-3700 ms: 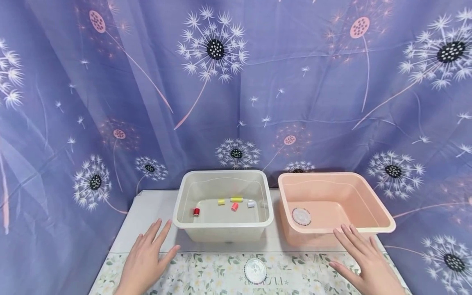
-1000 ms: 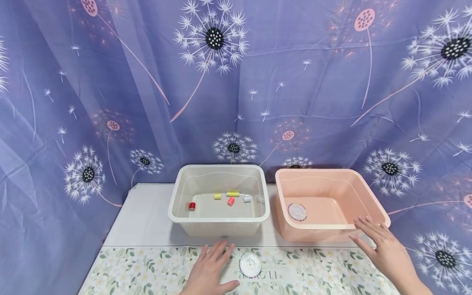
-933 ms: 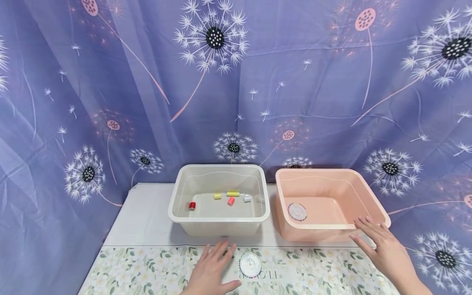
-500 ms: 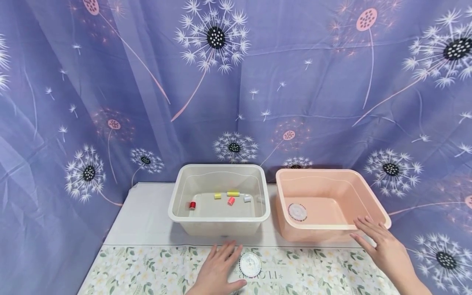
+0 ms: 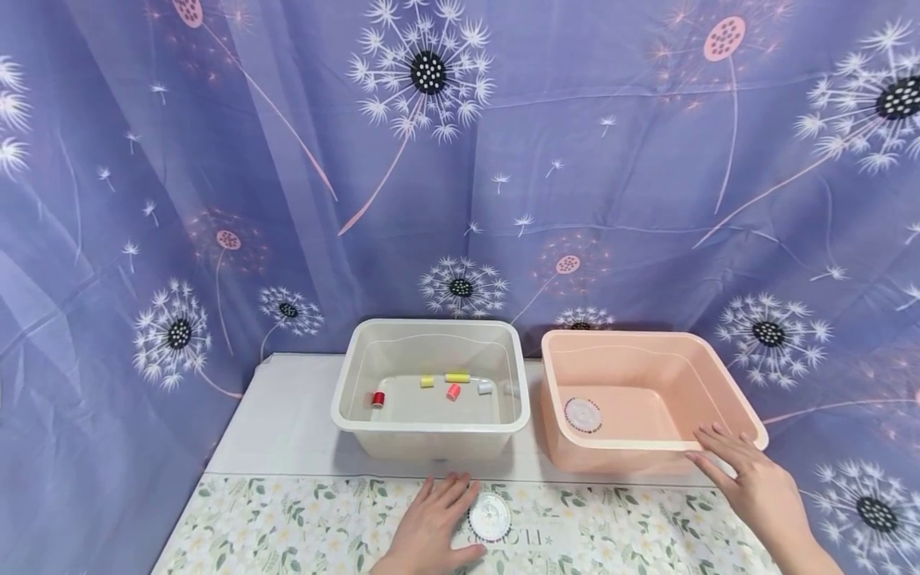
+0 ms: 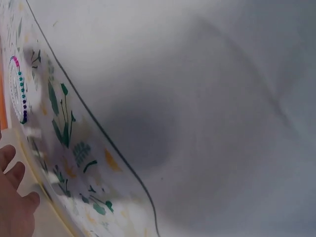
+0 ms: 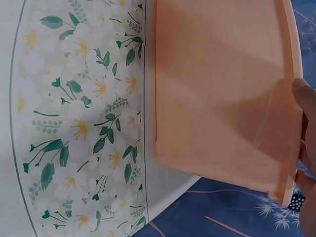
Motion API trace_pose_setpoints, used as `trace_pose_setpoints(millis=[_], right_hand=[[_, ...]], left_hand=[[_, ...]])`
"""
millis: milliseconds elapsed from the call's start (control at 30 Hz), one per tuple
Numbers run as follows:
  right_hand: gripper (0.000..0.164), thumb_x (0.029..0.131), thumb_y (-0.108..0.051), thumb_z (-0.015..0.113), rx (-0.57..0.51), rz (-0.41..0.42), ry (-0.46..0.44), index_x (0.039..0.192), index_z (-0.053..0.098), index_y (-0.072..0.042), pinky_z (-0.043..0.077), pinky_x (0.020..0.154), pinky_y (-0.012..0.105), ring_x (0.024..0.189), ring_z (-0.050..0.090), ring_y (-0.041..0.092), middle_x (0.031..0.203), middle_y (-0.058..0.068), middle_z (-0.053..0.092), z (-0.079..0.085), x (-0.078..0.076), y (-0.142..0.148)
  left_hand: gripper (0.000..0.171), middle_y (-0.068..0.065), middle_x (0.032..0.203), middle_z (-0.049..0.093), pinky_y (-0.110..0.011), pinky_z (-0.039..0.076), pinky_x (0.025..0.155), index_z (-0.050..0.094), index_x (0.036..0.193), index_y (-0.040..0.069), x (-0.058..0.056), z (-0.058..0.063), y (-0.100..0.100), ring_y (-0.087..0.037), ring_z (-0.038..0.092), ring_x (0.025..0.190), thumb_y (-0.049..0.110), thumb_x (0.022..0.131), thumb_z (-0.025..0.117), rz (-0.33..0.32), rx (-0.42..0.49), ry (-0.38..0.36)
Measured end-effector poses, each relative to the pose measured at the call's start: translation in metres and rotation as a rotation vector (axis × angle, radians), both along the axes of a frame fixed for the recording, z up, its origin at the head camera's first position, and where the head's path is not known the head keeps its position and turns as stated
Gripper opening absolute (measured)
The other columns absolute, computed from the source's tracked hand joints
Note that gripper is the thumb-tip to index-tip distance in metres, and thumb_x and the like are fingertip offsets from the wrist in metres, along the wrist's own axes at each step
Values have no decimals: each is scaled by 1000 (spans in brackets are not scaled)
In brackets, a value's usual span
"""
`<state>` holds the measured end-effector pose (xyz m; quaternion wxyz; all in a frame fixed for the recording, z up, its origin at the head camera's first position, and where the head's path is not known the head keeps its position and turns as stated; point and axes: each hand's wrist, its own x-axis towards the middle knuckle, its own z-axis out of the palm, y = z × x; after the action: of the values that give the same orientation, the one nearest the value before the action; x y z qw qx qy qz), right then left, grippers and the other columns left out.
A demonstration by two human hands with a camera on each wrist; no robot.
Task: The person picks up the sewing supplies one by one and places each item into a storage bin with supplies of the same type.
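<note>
A round, pale pin wheel (image 5: 490, 517) lies on the floral mat; the left wrist view shows coloured pin heads round the edge of this pin wheel (image 6: 19, 90). My left hand (image 5: 431, 523) is beside its left edge, fingers spread and holding nothing. In the left wrist view a small gap shows between the fingers (image 6: 15, 173) and the wheel. My right hand (image 5: 758, 483) is at the front right of the pink bin (image 5: 618, 445), its relaxed fingers at the rim. Another pin wheel (image 5: 583, 415) lies inside that bin, at the left.
A grey-white bin (image 5: 431, 427) stands left of the pink one. In it are thread spools: a red spool (image 5: 378, 399), a coral spool (image 5: 454, 392), a white spool (image 5: 485, 387) and yellow ones (image 5: 457, 378). A purple dandelion curtain (image 5: 503, 200) hangs behind the table.
My left hand has moved right from beside the grey-white bin to the pin wheel on the mat. The right hand has shifted right to the pink bin's front corner.
</note>
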<state>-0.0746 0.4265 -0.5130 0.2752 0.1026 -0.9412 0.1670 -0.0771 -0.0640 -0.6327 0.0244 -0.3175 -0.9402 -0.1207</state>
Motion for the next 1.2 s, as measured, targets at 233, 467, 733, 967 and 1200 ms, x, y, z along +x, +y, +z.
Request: trace_pose_setpoints(millis=[233,467,733,967,1200], right_hand=[[44,85,-26,90,32,-45,-5,128,81,-16,53,81,64,132,17,-32,123,18,76,-1,-1,0],[42,87,-26,89,11,-54,-28,127,80,-15,55,75,75,122,66,50,125,21,75,-1,0,-1],[42,88,-28,88,3,-70,-46,127,80,-13,54,77,75,114,66,58,126,22,74,-2,1,-2],[43,88,-26,88,-16,-87,-60,128,80,-13,54,78,75,116,65,59,127,23,73,-4,0,-2],[43,88,-28,88,-19,-87,-48,129,80,-15,54,76,74,115,65,60,127,23,74,-5,0,-1]], left_hand=[[91,-1,163,52,-58,46,118,45,164,22,-2,-7,4,-26,51,149,80,95,57,-25,16,51],[90,-3,161,54,-56,46,119,49,162,19,-9,-14,7,-26,52,148,79,96,57,-74,27,110],[91,2,162,53,-53,44,122,49,162,18,-13,-21,9,-22,50,149,80,96,55,-103,-6,112],[92,2,162,53,-47,45,122,49,162,15,-13,-28,10,-19,51,149,81,98,49,-113,-11,107],[89,1,159,57,-45,47,120,53,159,13,-12,-30,12,-20,54,146,78,98,53,-121,25,137]])
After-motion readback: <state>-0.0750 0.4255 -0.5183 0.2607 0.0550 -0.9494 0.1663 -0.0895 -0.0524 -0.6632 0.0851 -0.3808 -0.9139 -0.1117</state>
